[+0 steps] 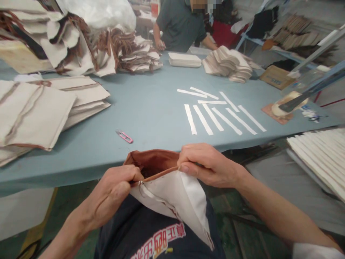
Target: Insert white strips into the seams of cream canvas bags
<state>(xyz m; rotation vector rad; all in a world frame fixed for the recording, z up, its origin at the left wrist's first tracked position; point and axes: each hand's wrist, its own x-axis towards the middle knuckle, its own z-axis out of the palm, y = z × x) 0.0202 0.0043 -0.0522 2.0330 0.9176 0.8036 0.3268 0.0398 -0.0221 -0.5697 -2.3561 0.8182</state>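
Note:
A sewn fabric piece (167, 190), pale on the outside and brown inside, hangs over my lap at the table's front edge, its mouth spread between my hands. My left hand (115, 190) pinches the brown rim at its left end, beside a seam with loose threads. Farther right, my right hand (206, 163) grips the same rim between thumb and fingers. The pale side drops below the rim to a point. Pink thread snips (125, 136) lie on the table just beyond my left hand.
Several white strips (212, 117) lie on the blue-green table (140, 97). Stacked pale pieces (32, 111) stand at left, with brown-edged bundles (129, 50) behind. Across the table is a person (179, 27). A glue-coloured container (287, 104) sits at right, near a lamp arm.

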